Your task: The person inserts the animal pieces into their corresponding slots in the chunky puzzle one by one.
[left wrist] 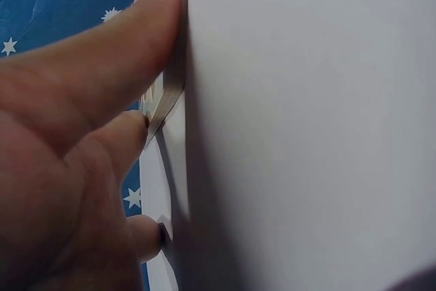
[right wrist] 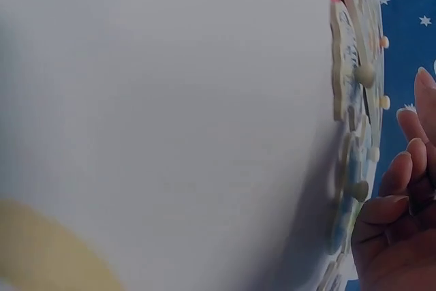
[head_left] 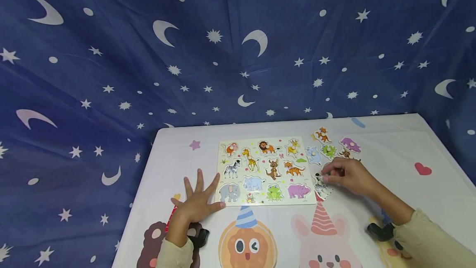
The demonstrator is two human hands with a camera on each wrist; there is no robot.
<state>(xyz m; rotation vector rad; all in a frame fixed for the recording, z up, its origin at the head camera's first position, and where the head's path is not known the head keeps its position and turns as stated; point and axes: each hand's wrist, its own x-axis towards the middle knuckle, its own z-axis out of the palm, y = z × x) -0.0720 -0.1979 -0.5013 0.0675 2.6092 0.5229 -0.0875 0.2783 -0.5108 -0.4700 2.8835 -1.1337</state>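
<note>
A wooden animal puzzle board (head_left: 260,175) lies on the table, printed with animals including a zebra, a giraffe and a lion. My left hand (head_left: 199,204) spreads its fingers at the lower left corner, and in the left wrist view the thumb (left wrist: 146,25) presses along the board's edge. Right of the board, my right hand (head_left: 347,175) is over a loose zebra piece (head_left: 322,188). In the right wrist view its fingers (right wrist: 395,175) are loosely bent and apart from the zebra piece's knob (right wrist: 365,75). A blue-grey piece (right wrist: 347,195) lies close beside this hand.
Other loose knobbed pieces lie right of the board: a purple hippo (head_left: 350,144), a green frog (head_left: 329,151), a blue rhino (head_left: 313,155), and an orange tiger (head_left: 322,135). The brown kangaroo piece (head_left: 346,153) is partly behind my right hand. A dark blue starry curtain (head_left: 223,53) hangs behind.
</note>
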